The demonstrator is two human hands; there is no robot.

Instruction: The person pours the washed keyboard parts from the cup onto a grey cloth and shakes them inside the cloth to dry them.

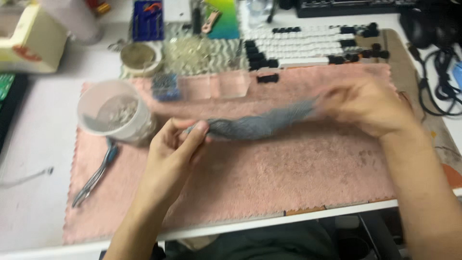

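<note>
Both hands, left hand (175,144) and right hand (365,103), are gripping a grey mesh strip (255,126) stretched over the pink towel (288,178); keeping even tension seems wise.

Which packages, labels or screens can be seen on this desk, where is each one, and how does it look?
Cream box: far left corner of the desk, blocky, with a red mark on its side.
Blue package: top edge, left of centre, flat rectangle with small items inside.
Green-yellow card: top centre, flat, colours fading from green to yellow.
Green panel: left edge, only partly seen; possibly a screen, cannot tell.
</note>
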